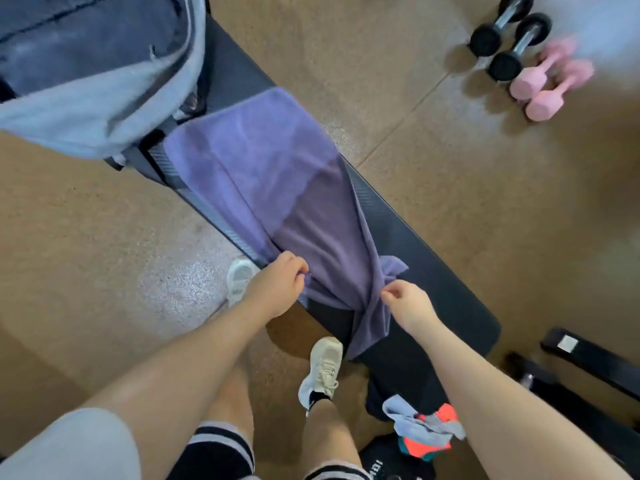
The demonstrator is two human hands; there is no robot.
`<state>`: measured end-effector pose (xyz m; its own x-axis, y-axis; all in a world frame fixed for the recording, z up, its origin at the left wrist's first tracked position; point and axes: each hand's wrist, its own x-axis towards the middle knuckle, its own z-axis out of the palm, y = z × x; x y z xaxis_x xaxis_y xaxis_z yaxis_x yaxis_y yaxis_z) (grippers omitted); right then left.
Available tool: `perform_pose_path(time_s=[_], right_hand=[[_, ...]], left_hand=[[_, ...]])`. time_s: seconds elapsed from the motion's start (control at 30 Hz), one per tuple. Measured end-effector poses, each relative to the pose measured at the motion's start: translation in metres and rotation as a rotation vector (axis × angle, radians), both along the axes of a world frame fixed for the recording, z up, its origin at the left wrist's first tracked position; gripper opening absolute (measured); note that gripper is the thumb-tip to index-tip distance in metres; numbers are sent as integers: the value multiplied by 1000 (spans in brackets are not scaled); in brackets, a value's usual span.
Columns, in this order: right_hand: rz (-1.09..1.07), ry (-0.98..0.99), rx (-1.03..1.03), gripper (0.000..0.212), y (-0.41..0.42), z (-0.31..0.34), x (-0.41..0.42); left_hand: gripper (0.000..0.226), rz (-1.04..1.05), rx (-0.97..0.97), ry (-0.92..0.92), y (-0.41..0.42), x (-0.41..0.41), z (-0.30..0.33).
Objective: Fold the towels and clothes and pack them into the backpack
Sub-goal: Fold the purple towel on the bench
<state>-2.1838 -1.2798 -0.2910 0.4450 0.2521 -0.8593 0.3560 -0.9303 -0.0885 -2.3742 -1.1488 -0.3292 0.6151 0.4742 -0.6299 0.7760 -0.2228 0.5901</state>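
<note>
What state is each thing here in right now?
Purple terry towel: spread lengthwise along the black padded bench, near end bunched.
Left hand: grips the towel's near left edge.
Right hand: pinches the towel's near right edge.
Grey and navy backpack: on the bench's far end; open or zipped, cannot tell.
Small pile of grey and orange clothes: crumpled, unfolded.

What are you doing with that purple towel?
A person is standing by a black gym bench with a purple towel spread along it. The left hand and the right hand each pinch the towel's near end, ready to fold it. A grey backpack sits at the bench's far end. More small clothes lie in a pile near the person's feet, not yet folded. Dumbbells rest on the floor.
</note>
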Motion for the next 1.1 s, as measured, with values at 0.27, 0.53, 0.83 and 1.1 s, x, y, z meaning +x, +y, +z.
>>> perform_pose_path(time_s=[0.27,0.53,0.83,1.1], right_hand=[[80,-111,45,51,-78,-35,-72],[-451,-98,379,7,-89,-44,-75],[-1014,529,667,18,-106,47,-16],[-880,641,677,21,-107,69,22]], left_hand=[[23,270,-1,-8,-110,-8,-13],[20,506,-120,5,-158,-19,-18],[64,74,232,-279,-193,36,14],[20,187,372,-457,-180,59,27]])
